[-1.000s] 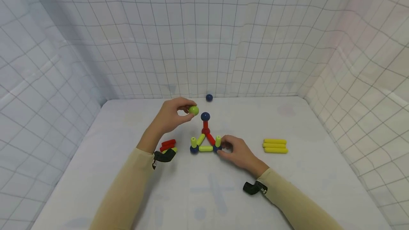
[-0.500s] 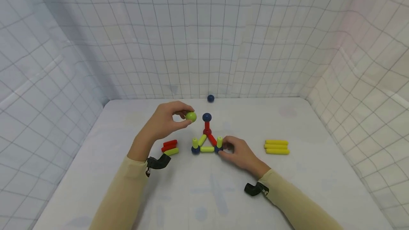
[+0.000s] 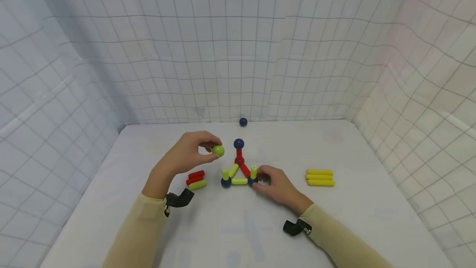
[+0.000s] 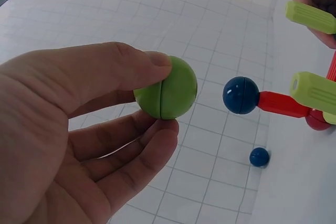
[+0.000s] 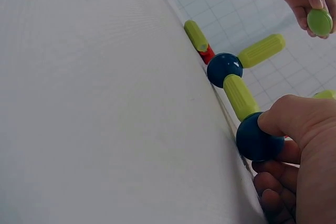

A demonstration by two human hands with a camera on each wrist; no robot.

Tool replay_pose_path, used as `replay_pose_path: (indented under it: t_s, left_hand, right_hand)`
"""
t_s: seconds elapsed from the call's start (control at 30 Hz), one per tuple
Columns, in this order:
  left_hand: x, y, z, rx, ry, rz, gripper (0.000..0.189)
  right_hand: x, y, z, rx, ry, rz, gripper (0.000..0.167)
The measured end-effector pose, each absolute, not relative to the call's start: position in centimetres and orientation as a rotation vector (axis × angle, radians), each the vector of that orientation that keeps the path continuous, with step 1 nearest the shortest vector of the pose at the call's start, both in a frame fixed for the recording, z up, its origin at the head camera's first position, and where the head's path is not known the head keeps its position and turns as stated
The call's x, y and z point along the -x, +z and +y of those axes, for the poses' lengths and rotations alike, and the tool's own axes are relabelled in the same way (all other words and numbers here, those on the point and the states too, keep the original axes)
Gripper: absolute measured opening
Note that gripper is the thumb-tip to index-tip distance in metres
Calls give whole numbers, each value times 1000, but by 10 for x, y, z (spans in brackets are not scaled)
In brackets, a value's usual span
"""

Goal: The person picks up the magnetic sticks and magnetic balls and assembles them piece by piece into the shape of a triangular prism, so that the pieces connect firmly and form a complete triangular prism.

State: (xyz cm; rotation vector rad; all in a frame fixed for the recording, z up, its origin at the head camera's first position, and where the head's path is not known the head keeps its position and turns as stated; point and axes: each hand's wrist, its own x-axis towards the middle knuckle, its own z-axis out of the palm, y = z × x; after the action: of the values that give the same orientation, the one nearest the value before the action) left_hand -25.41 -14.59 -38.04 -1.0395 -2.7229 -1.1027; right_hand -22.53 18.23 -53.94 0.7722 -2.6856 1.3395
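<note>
My left hand (image 3: 191,152) pinches a green ball (image 4: 170,88) between thumb and fingertips, in the air left of a triangular frame of rods and balls. With thumb and fingers my right hand (image 3: 277,184) holds the frame's near right blue ball (image 5: 258,137). A green rod (image 3: 239,181) joins this ball to the near left blue ball (image 3: 226,182). From each of these two balls a green rod stands upright. At the far corner is a red ball (image 3: 239,160), with an upright red rod (image 3: 239,153) topped by a blue ball (image 3: 239,143).
Left of the frame lie two red rods (image 3: 195,174) and a green rod (image 3: 197,184). Three yellow rods (image 3: 320,177) lie side by side to the right. A loose blue ball (image 3: 243,122) sits at the back, near the grid-patterned cloth wall (image 3: 238,73).
My left hand has drawn back toward me and a little left, still pinching the green ball. The right hand stays on the frame's blue ball. The head view has tilted slightly.
</note>
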Motion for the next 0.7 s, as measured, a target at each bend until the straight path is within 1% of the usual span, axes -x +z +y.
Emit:
replay_pose_path:
  t_s: [0.47, 0.7]
  left_hand:
    - [253, -389, -136, 1139, -1058, -2835, 28]
    - [253, -389, -133, 1190, -1046, -2870, 25]
  right_hand:
    - [222, -538, 181, -738, 1360, -2722, 20]
    - [224, -538, 182, -765, 1342, -2705, 19]
